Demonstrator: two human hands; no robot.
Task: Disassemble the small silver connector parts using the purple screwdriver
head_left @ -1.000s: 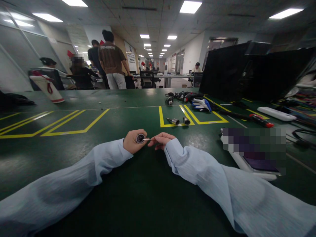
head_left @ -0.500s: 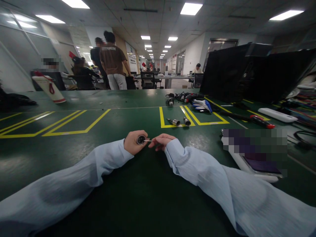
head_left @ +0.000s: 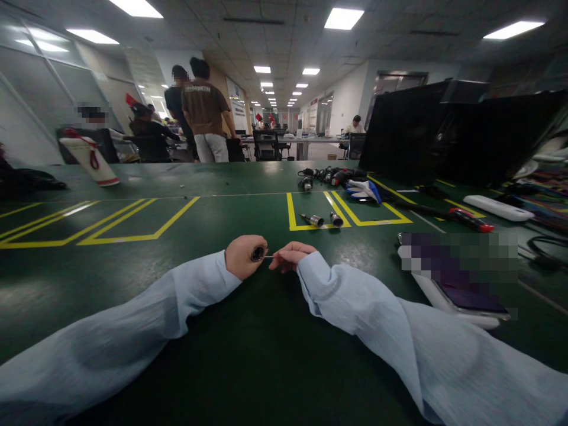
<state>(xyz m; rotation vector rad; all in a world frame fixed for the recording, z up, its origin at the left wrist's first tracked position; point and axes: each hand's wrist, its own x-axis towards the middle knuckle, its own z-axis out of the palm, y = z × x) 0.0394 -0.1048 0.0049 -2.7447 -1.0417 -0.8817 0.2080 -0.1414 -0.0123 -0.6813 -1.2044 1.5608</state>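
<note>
My left hand is closed around a small round metal connector, its open end turned toward my right hand. My right hand pinches a thin metal pin whose tip reaches the connector's opening. Both forearms, in pale blue sleeves, rest on the green table. Two more metal connectors lie inside a yellow-taped box beyond my hands.
A pile of black connectors and a blue-white glove lie farther back. A red-handled tool, a white bar and dark screens stand at right. A white cup is at far left. Several people stand behind.
My left hand has turned the connector a little, so its face shows less. The pin looks shorter, closer into the connector. The view has drifted slightly.
</note>
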